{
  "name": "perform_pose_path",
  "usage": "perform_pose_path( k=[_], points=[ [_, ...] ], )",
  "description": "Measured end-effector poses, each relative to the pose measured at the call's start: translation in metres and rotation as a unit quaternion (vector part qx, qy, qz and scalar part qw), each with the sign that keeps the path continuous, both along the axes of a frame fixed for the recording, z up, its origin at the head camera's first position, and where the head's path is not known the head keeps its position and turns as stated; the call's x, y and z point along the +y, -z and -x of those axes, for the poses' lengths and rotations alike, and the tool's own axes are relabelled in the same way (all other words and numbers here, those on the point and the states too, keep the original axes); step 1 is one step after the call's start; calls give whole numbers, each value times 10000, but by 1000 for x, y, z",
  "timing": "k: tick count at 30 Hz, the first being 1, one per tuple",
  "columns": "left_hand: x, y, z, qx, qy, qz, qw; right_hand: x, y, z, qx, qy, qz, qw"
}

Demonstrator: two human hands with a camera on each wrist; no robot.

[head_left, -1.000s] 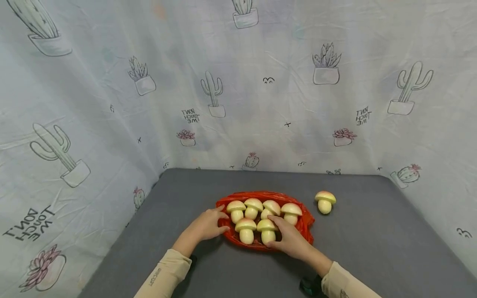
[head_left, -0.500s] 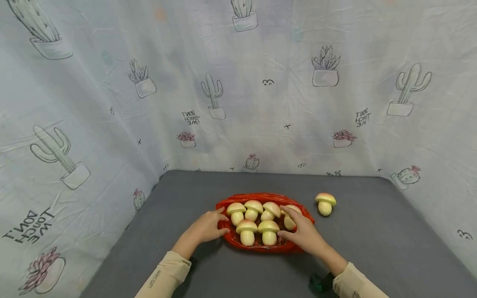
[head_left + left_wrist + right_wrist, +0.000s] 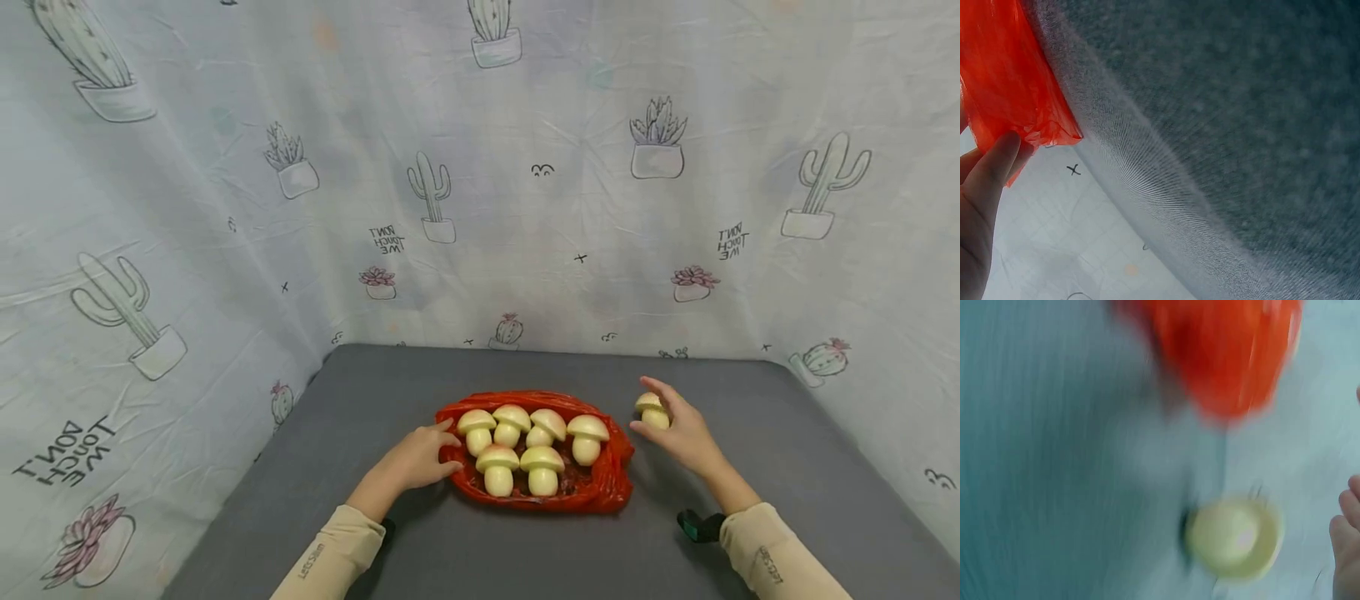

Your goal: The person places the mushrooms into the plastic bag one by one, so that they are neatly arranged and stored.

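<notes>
A red plastic bag (image 3: 613, 487) lies spread on the grey table with its mouth open. Several pale yellow toy mushrooms (image 3: 543, 471) with pinkish caps sit in it in two rows. At its left rim, my left hand (image 3: 420, 457) grips the plastic; the left wrist view shows the fingers (image 3: 999, 164) pinching the bag's edge. Right of the bag, my right hand (image 3: 688, 435) is raised with thumb and fingers spread around a lone toy mushroom (image 3: 651, 408), partly hidden behind the hand. The right wrist view is blurred, with that mushroom apart from the fingers.
The grey table (image 3: 397, 371) reaches back to a pale curtain (image 3: 480, 200) printed with cactus drawings, which also hangs along both sides. Dark wrist gear (image 3: 701, 527) sits under the right wrist.
My right hand has moved right, from over the mushrooms in the bag to the lone mushroom outside it. The left hand stays at the bag's left rim.
</notes>
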State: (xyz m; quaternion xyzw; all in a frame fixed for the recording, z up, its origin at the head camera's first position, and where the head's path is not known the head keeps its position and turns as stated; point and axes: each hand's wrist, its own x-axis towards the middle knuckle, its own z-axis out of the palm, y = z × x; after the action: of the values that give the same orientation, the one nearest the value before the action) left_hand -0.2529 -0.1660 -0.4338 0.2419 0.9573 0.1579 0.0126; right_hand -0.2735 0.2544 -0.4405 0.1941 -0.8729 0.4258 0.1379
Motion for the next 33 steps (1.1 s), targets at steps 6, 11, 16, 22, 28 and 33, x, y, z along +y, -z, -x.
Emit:
perform_pose_path(
  k=[6, 11, 16, 22, 28, 33],
  points=[
    [-4, 3, -4, -108, -81, 16, 9999, 29, 16, 23, -1003, 146, -374, 9941],
    [-7, 1, -4, -95, -176, -36, 9998, 33, 26, 36, -1401, 2, -480, 9890],
    [-5, 3, -3, -164, -125, 73, 9998, 35, 34, 38, -1434, 62, -677, 9873],
    [2, 3, -2, -191, -72, -14, 9998, 40, 36, 37, -1367, 171, -676, 9882],
    [3, 1, 1, -116, -100, -95, 9998, 38, 28, 38, -1173, 186, -476, 9918],
    [2, -2, 3, -87, -120, -49, 9999, 33, 18, 29, -1111, 85, -120, 9937]
  ],
)
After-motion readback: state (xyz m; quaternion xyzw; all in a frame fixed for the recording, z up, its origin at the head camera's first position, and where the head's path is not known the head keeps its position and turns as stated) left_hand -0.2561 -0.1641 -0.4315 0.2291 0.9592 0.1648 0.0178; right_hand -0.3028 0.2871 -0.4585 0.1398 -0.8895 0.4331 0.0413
